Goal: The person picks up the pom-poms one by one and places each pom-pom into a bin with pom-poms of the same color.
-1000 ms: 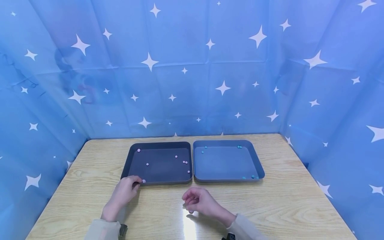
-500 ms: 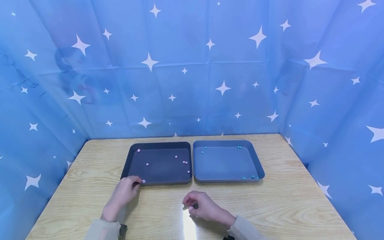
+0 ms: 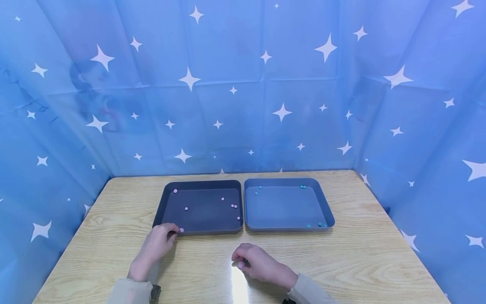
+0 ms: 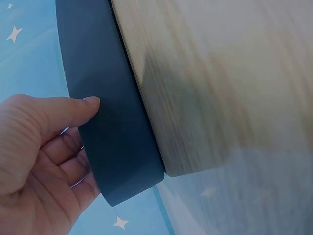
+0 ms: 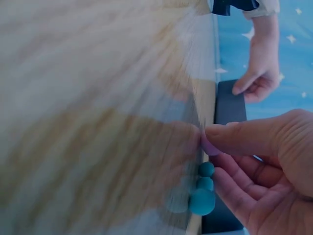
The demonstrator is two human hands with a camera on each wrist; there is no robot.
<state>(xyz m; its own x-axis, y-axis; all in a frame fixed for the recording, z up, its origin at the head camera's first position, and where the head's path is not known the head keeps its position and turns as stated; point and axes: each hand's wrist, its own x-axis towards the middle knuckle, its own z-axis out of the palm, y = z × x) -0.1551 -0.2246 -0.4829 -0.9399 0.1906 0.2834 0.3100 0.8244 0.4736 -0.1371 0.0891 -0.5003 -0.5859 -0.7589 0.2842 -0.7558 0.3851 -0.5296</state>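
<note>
Left hand: from my screen I see the left hand (image 3: pixel 157 244) at the near left corner of the dark tray (image 3: pixel 203 217), thumb outside, pinching its wall
Right hand: I see the right hand (image 3: pixel 261 263) low over the wooden table (image 3: pixel 364 257), in front of both trays, thumb and fingers grasping a pink ball (image 5: pixel 208 144), partly covered by the thumb
By the right fingers: three teal balls (image 5: pixel 201 201) in a row; I cannot tell whether the fingers touch them
Dark tray: I make out seven pink balls (image 3: pixel 186 208) scattered inside, one just beside the left fingertips
Blue tray (image 3: pixel 284 207): just right of the dark one, small teal pieces (image 3: pixel 320 224) lying near its edges
Backdrop: blue curtain (image 3: pixel 231 107) with white stars
</note>
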